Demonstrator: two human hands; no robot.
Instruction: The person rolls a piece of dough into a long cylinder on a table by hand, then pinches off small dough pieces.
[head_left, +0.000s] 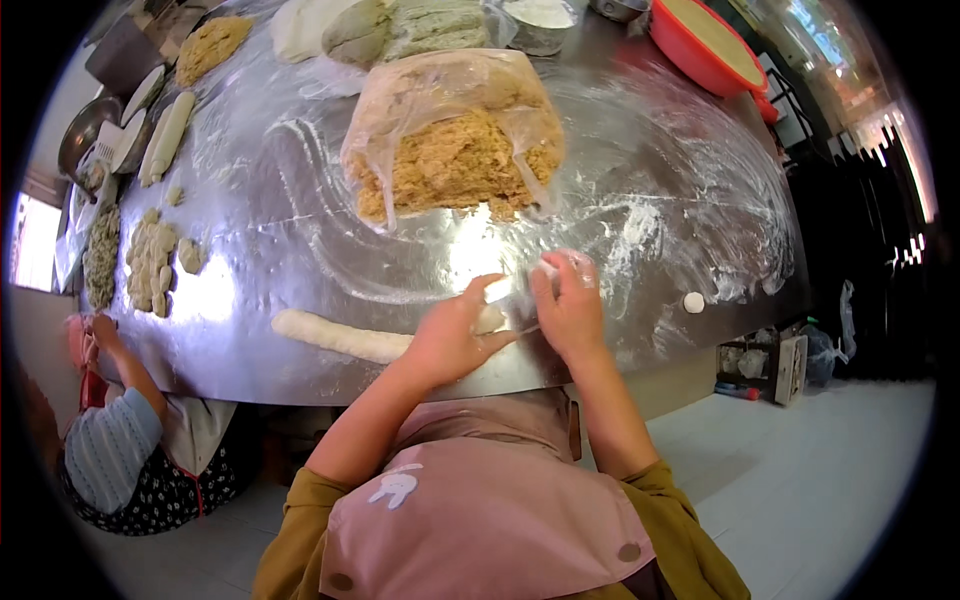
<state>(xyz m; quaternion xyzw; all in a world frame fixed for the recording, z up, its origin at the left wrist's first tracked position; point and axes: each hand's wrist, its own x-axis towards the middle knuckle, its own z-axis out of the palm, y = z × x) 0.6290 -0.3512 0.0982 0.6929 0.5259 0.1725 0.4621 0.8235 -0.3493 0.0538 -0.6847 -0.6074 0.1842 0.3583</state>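
Note:
A pale dough rope (341, 336) lies along the near edge of the steel table, its right part hidden behind my left hand (454, 330). Between that hand's thumb and fingers shows a pale lump of dough (490, 319); whether it joins the rope is hidden. My right hand (571, 311) is just to the right, fingers curled, with something pale and blurred at the fingertips. A small round dough piece (694, 302) rests farther right. Beyond my hands sits a crumbly golden-brown mass (457, 161), partly covered by a clear plastic sheet (450, 82).
Flour streaks the steel table (405, 262). At left are dough pieces (150, 259), a green crumbly heap (101, 259) and rolling pins (172, 135). A red basin (701, 52) and a metal bowl of flour (538, 26) stand at the back. Another person's arm (135, 367) reaches in at left.

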